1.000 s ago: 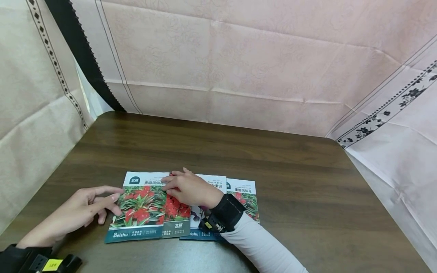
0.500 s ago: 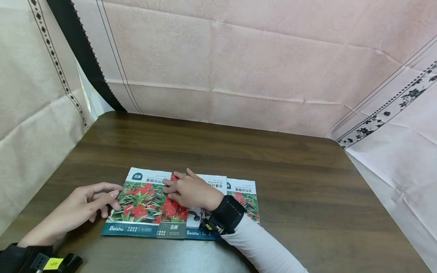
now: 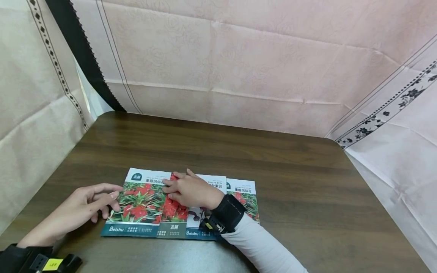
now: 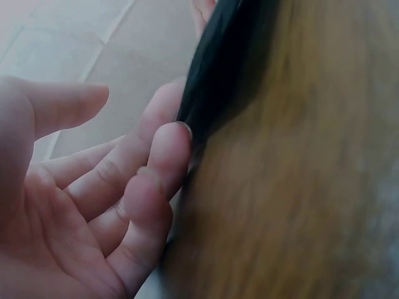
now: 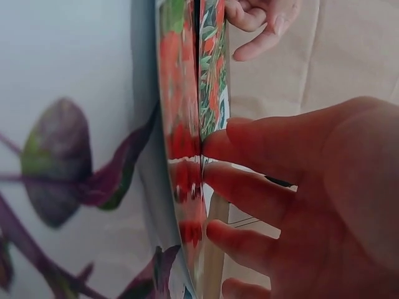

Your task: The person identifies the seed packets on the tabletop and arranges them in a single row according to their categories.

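Observation:
Several seed packets lie in an overlapping row on the table. Leftmost is a packet with red flowers and green leaves [image 3: 143,204]. Beside it comes a red-flower packet [image 3: 173,212], then a purple-leaf packet [image 3: 196,233], partly covered by the right arm; another red-and-green packet [image 3: 245,185] ends the row. My left hand [image 3: 92,204] has its loosely bent fingertips at the leftmost packet's left edge, with the thumb apart in the left wrist view. My right hand [image 3: 192,191] rests its extended fingertips where the leftmost packet overlaps the red-flower one.
The brown wooden table [image 3: 273,163] extends behind and to the right of the row. Pale patterned cloth [image 3: 239,68] hangs beyond its far edge and at both sides. Each wrist wears a black strap with a camera [image 3: 215,223].
The leftmost packet has shifted slightly up and now lines up along the bottom with the red-flower packet, which slid a little left. Both hands stay nearly in place.

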Demonstrator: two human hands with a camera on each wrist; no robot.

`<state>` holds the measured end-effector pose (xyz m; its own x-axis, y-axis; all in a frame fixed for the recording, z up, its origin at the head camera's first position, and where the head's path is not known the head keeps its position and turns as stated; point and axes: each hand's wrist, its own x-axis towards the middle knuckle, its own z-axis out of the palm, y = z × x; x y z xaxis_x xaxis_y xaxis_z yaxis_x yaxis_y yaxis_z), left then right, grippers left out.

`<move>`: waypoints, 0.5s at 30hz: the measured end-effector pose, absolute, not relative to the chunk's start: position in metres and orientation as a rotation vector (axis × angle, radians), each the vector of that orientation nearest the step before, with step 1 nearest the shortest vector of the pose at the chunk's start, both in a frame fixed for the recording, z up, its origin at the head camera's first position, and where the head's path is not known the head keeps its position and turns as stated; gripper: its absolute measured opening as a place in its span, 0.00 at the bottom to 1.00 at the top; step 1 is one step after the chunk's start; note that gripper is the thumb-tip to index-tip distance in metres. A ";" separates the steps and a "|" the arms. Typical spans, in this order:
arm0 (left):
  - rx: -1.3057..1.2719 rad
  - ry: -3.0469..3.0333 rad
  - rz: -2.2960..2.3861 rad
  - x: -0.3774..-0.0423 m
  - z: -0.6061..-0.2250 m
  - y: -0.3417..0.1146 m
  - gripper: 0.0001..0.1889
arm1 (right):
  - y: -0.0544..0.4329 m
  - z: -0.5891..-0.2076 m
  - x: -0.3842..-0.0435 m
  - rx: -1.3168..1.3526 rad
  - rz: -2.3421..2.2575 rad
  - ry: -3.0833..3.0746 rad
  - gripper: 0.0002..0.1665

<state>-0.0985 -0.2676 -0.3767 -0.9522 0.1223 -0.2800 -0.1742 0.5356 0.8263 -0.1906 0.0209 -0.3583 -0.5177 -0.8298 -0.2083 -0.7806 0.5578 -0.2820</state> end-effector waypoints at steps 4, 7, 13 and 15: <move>-0.033 2.478 1.379 -0.097 -0.377 -0.268 0.29 | 0.020 -0.357 -0.191 -1.312 -0.254 2.467 0.22; -0.033 2.478 1.377 -0.097 -0.377 -0.267 0.29 | 0.020 -0.356 -0.191 -1.291 -0.279 2.466 0.22; -0.020 2.497 1.376 -0.096 -0.377 -0.268 0.27 | 0.020 -0.356 -0.190 -1.304 -0.253 2.495 0.21; -0.007 2.518 1.377 -0.096 -0.377 -0.268 0.27 | 0.020 -0.355 -0.190 -1.310 -0.261 2.509 0.21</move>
